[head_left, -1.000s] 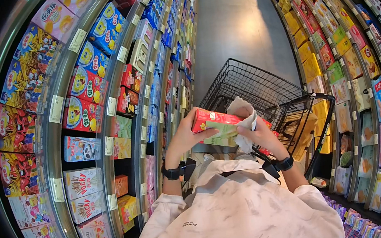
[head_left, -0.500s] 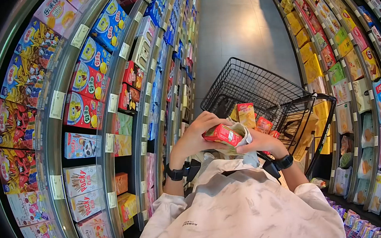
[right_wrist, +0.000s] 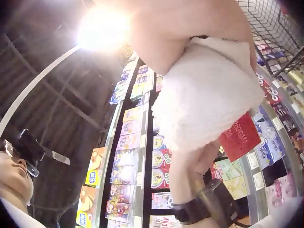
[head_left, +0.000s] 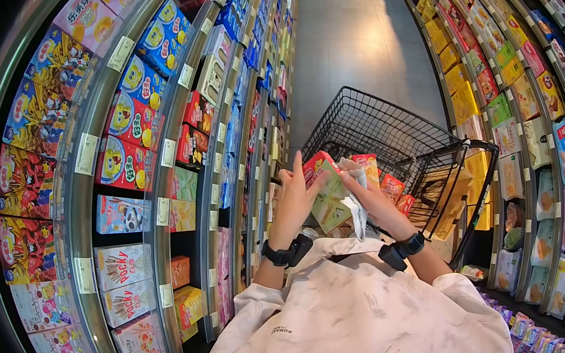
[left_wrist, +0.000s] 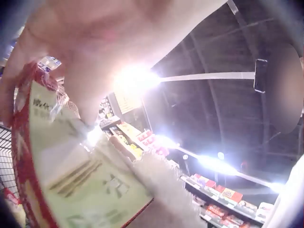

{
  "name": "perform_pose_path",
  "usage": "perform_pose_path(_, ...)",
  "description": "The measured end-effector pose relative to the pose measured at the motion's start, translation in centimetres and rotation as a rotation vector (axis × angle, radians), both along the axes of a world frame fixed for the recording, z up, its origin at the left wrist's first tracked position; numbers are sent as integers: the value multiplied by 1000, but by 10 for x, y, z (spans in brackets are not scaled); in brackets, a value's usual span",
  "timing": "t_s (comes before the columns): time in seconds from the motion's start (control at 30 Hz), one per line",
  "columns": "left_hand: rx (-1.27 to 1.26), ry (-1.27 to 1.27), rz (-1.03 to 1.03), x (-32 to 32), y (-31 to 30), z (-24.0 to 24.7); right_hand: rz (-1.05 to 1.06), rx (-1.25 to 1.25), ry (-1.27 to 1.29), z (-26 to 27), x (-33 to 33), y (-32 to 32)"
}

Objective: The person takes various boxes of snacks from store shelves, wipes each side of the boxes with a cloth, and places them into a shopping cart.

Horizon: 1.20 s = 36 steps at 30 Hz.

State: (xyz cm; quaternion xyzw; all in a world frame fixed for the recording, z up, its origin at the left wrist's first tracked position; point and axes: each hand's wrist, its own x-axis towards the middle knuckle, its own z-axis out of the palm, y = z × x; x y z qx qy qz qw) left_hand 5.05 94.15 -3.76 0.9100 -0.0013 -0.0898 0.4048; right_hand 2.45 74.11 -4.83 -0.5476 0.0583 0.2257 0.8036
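Note:
A red-edged, pale green snack box (head_left: 331, 202) with stick biscuits pictured on it is held in front of the chest, tilted. My left hand (head_left: 289, 207) is on its left side: the thumb lies against the green face, while the index finger points up, off the box. In the left wrist view the box's printed face (left_wrist: 90, 185) fills the lower left. My right hand (head_left: 380, 207) grips a white cloth (head_left: 357, 217) against the right side of the box. The cloth (right_wrist: 204, 95) hides much of the box in the right wrist view.
A black wire shopping cart (head_left: 387, 119) stands just ahead, with a yellow-and-red box (head_left: 366, 167) and red packs (head_left: 392, 186) in it. Stocked shelves line both sides, with Pocky boxes (head_left: 127, 285) at left. Grey aisle floor (head_left: 336, 31) stretches ahead.
The box has turned from lying lengthwise, through end-on, to its broad green face showing. My left index finger has lifted off it. The right hand keeps the cloth against the box.

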Motion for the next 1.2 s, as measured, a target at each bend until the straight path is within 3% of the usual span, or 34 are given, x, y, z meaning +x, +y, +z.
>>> perform_pose_path(0.03,-12,19,4,2,1,-9,2,-1,-1,1,1,2)
perform_pose_path(0.1,-93,-47,-14,7,-3,-18,-34,-177,-250,3,4,6)
perform_pose_path(0.17,-170,-105,-35,5,-9,-19,-45,-187,-253,11,8,10)
perform_pose_path(0.23,-387,-83,71,6,-17,2,-61,-197,-260,10,11,10)
perform_pose_path(0.3,-429,-111,30,9,-14,2,-205,-375,-408,1,13,11)
perform_pose_path(0.43,-645,-180,-41,8,-13,7,-62,-414,-384,8,11,3)
perform_pose_path(0.5,-675,-187,-63,5,-14,16,-190,-294,-150,2,4,7)
perform_pose_path(0.53,-618,-204,-93,4,-13,19,-189,-294,-151,-3,6,6)
perform_pose_path(0.6,-561,-221,-123,2,-12,23,-266,171,102,-3,12,-1)
perform_pose_path(0.63,-573,-214,-108,2,-11,25,-266,203,183,5,13,-9)
perform_pose_path(0.77,-534,-179,-107,2,-8,14,-242,413,188,36,10,-12)
perform_pose_path(0.9,-489,-241,-21,0,-16,6,-15,155,-98,16,2,-12)
perform_pose_path(1.0,-626,-156,62,-1,-12,12,-138,38,-313,32,-4,1)
perform_pose_path(1.13,-699,-134,113,-1,-3,19,-229,95,-209,10,-1,-4)
perform_pose_path(1.2,-701,-149,111,0,0,21,-234,242,-45,-1,0,-11)
